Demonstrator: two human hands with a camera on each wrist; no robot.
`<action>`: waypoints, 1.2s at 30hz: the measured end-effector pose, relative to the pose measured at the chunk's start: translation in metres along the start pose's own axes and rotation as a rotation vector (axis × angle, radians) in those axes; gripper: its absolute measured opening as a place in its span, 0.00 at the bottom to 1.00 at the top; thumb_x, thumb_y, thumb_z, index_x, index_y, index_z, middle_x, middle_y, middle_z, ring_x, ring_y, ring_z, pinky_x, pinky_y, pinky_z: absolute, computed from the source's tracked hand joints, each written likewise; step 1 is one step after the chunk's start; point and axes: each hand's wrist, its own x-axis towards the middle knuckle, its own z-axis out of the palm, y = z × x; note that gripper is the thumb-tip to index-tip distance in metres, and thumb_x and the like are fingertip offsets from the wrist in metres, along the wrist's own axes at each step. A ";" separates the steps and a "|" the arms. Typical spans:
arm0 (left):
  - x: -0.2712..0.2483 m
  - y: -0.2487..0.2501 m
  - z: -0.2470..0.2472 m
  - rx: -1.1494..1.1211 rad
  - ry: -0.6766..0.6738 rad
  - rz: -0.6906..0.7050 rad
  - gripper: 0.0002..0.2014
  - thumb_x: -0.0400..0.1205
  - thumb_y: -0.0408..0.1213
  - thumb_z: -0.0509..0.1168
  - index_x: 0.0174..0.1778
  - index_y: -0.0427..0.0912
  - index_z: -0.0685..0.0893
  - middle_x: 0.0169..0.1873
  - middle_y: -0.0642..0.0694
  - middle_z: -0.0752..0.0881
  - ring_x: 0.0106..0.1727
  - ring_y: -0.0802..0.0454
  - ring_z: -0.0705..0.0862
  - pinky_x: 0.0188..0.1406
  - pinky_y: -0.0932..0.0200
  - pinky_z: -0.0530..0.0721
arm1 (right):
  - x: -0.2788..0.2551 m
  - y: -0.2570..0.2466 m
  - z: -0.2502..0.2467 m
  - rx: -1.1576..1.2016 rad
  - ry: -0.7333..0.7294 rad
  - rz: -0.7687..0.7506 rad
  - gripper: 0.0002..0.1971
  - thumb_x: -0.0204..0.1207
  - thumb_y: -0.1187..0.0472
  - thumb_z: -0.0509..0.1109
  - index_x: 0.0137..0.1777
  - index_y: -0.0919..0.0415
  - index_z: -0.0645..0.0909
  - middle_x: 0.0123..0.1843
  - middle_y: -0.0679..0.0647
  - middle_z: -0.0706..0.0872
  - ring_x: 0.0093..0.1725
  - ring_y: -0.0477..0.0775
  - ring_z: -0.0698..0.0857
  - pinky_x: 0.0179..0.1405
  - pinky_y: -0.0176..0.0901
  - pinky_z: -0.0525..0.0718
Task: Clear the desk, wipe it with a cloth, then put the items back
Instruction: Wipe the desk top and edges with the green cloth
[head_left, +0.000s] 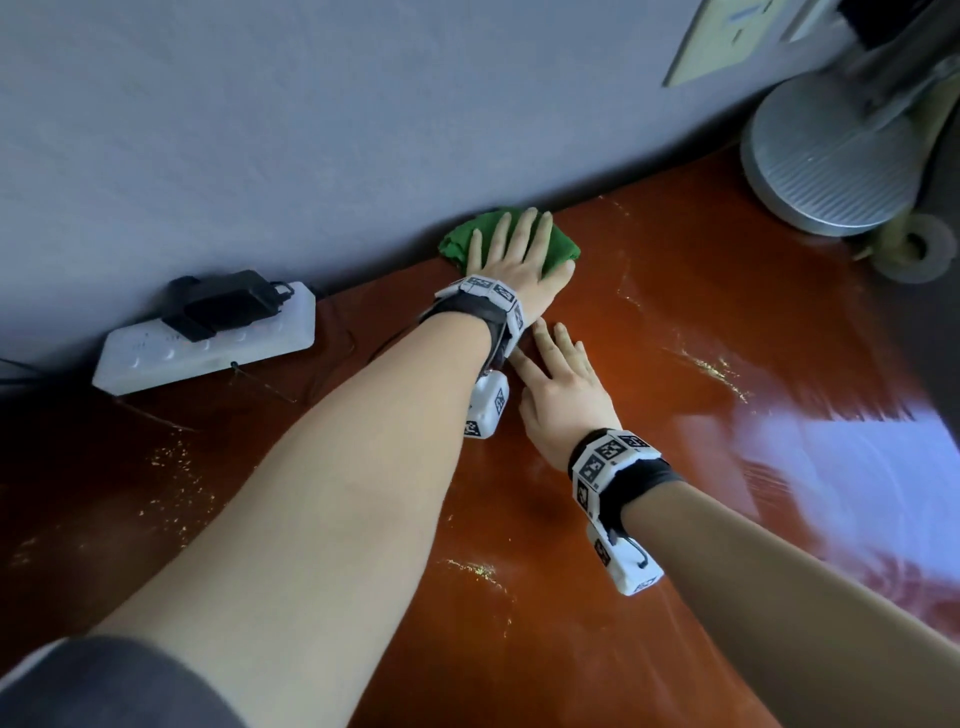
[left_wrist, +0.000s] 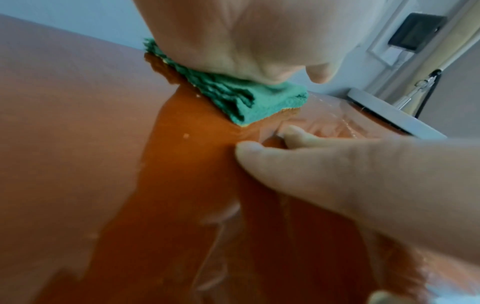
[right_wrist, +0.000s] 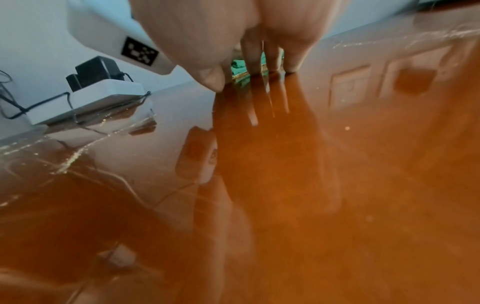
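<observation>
Our left hand (head_left: 511, 249) flat with fingers straight, pressing green cloth (head_left: 556, 240) against desk (head_left: 675, 338), our right hand (head_left: 563, 387) flat and spread on desk just behind it, cloth's long axis along the wall

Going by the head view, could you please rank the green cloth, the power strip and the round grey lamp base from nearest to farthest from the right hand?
1. green cloth, just beyond the right hand, under the left hand.
2. power strip, far left by the wall.
3. lamp base, far right corner.
</observation>
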 end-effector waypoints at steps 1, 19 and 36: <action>-0.001 -0.006 0.000 -0.004 0.004 0.012 0.32 0.88 0.59 0.42 0.88 0.55 0.45 0.87 0.55 0.45 0.87 0.52 0.42 0.85 0.43 0.37 | -0.001 0.000 0.000 -0.005 -0.007 0.000 0.31 0.84 0.60 0.56 0.87 0.49 0.55 0.89 0.59 0.44 0.87 0.62 0.42 0.86 0.53 0.39; -0.019 -0.041 -0.006 0.094 -0.078 -0.062 0.34 0.89 0.57 0.43 0.87 0.51 0.38 0.87 0.52 0.40 0.87 0.47 0.38 0.84 0.39 0.36 | 0.039 0.077 -0.107 0.122 0.213 0.233 0.28 0.78 0.66 0.60 0.80 0.59 0.71 0.84 0.56 0.66 0.84 0.55 0.63 0.82 0.45 0.59; 0.072 0.093 -0.004 0.105 0.036 0.142 0.33 0.88 0.53 0.51 0.88 0.49 0.48 0.86 0.47 0.52 0.85 0.45 0.53 0.83 0.38 0.45 | 0.055 0.140 -0.130 -0.244 -0.098 0.429 0.33 0.79 0.55 0.60 0.82 0.69 0.61 0.86 0.64 0.57 0.83 0.68 0.62 0.74 0.59 0.72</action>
